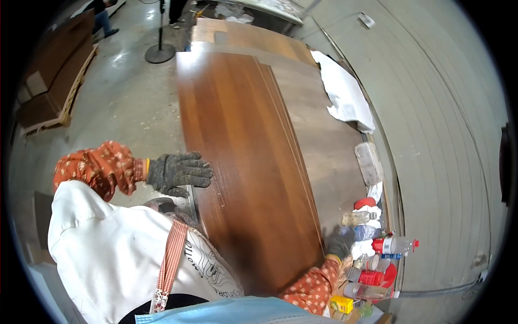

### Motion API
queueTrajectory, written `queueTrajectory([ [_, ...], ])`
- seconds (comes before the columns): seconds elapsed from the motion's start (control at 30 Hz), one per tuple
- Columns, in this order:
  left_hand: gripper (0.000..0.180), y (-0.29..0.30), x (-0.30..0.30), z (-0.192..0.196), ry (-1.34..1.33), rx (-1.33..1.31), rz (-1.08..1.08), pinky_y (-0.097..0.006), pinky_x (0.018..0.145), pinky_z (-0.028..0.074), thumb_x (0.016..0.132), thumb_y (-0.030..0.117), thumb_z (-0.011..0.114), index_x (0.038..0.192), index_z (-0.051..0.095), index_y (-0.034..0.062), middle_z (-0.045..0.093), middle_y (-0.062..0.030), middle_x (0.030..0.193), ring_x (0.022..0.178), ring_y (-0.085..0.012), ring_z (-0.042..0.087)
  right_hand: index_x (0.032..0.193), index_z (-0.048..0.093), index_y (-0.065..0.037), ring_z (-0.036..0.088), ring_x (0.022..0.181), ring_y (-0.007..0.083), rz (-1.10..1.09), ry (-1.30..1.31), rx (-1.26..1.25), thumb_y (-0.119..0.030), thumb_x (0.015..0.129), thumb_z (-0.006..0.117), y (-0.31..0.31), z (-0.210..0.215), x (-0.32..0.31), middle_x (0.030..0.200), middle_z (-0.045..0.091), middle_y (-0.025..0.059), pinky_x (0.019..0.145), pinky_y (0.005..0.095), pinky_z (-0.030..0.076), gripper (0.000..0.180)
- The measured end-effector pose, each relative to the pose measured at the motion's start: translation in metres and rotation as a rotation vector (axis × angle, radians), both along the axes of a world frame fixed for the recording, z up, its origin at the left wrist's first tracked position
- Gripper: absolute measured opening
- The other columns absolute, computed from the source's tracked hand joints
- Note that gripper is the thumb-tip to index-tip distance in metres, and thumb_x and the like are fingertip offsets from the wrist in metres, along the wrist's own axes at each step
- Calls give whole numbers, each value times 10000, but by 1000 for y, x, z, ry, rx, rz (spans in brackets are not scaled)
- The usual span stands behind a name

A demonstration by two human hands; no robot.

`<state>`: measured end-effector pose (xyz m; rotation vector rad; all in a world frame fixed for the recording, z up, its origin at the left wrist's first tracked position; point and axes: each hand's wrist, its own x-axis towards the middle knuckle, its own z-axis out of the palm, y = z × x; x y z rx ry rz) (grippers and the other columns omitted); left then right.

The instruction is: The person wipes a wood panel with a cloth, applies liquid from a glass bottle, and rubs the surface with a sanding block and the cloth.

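My left hand [181,171], in a dark grey knit glove, lies flat with its fingers stretched over the left edge of a reddish-brown wood panel [243,135]. Another panel edge shows under its right side, so panels seem stacked. My right hand [341,243], gloved alike, is at the right side beside a crowd of bottles. Closest to it are a small clear bottle [356,218] lying on its side and a crumpled blue thing [367,233]. Motion smears the right fingers, and I cannot make out anything in them.
Red-labelled bottles [371,277] and a yellow box [341,303] crowd the near right edge. Farther along lie a clear-wrapped block [368,163] and a white cloth [345,92]. Left across the floor are cartons on a pallet [65,110] and a round stand base [159,53]. People stand farther back.
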<state>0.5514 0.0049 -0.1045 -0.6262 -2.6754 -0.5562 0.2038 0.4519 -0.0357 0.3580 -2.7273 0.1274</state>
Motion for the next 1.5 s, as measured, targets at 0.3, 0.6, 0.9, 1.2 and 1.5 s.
queueTrajectory([
  [0.3,585,-82,-27,17,-10,-557,246,-511,1074,301,829,147,488,1402,369,138,399,-117,1416,1286,-330,404,1301,498,-80,524,1145,380,130,-179,71,-490,898,465,-165,-41,52,1212,572,208,1030,508,322,576],
  [0.6,478,-115,-57,15,33,-633,243,-492,1038,360,860,213,453,1314,430,68,447,-195,1327,1249,-376,432,1368,432,-112,318,1300,460,341,-60,134,-529,862,526,-174,-73,110,1385,382,284,1097,532,219,662],
  [0.9,525,-102,-89,-40,281,-394,94,-550,1031,327,811,268,526,1291,469,62,464,-213,1315,1251,-383,427,1411,345,-141,316,1306,452,370,-428,118,-555,734,653,-289,-21,294,1401,358,267,1094,558,207,851],
  [1.2,559,-80,-77,-30,68,-259,94,-581,1054,287,794,210,529,1296,462,-24,457,-283,1305,1239,-421,432,1365,387,-173,432,1217,391,275,42,390,-209,847,575,-267,-81,287,1321,440,178,948,521,439,552],
  [1.5,576,-89,21,95,-1,-420,-98,-555,1006,354,835,334,541,1283,490,-25,525,-271,1252,1142,-441,515,1449,298,-172,457,1239,336,223,-373,749,-389,849,653,-234,3,339,1391,427,186,1013,377,379,731],
])
